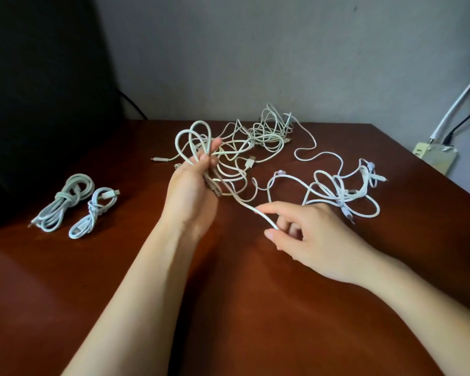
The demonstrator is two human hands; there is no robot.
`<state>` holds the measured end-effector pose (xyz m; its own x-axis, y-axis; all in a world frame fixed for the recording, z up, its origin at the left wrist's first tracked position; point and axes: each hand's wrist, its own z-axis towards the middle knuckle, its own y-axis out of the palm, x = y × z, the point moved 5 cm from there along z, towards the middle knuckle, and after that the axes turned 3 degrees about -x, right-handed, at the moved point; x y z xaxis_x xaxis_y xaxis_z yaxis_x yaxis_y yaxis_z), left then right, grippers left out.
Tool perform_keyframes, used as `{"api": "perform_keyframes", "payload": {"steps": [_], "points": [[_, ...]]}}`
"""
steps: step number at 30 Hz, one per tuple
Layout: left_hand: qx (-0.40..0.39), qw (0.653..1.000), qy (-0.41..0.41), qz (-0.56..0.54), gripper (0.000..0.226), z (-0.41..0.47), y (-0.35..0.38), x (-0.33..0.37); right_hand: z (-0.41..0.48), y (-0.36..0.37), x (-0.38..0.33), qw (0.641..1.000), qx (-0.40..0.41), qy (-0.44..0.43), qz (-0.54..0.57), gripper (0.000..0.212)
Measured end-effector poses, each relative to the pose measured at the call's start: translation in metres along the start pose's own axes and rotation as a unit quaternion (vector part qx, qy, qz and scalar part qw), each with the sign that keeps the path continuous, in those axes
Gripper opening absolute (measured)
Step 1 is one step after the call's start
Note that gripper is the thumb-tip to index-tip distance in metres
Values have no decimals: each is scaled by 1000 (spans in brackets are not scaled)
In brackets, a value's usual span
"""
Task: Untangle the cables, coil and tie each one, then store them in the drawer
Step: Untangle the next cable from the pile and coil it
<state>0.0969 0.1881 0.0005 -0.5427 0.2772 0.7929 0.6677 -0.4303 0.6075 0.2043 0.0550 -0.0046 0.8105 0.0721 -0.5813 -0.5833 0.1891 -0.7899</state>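
We see a brown surface [255, 308] with a tangle of white cables [272, 131] spread over its far middle and right. Our left hand [193, 191] grips upright cable loops [193, 137], fingers curled round them; our right hand [312, 234] pinches their trailing strand [244, 206] just beside it. At far left lie a larger tied coil [65, 202] and a smaller tied coil [95, 213], side by side.

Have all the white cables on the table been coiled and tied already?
No, only a larger tied white cable bundle and a smaller tied white bundle lie at the left; a loose white cable tangle sprawls mid-table.
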Motion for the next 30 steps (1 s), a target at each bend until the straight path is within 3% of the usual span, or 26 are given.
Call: {"api": "perform_keyframes", "payload": {"steps": [7,12,20,24,28,30], "points": [[-18,998,-33,-53,32,-2,1,0,-6,-5,-11,988,72,-116,-77,23],[-54,989,-100,98,33,-6,5,-13,-7,-14,-19,968,143,-187,-86,23],[-219,919,-191,267,26,-35,35,-36,-7,-35,-11,955,251,-157,22,9],[-280,885,-253,274,23,-45,42,-44,-9,-42,-10,939,311,-143,-25,13],[-316,861,-302,260,43,-49,43,-47,-12,-48,-9,924,343,-147,-80,7],[-330,861,-287,258,31,-51,44,-45,-10,-49,-6,929,336,-122,-91,12]]}}
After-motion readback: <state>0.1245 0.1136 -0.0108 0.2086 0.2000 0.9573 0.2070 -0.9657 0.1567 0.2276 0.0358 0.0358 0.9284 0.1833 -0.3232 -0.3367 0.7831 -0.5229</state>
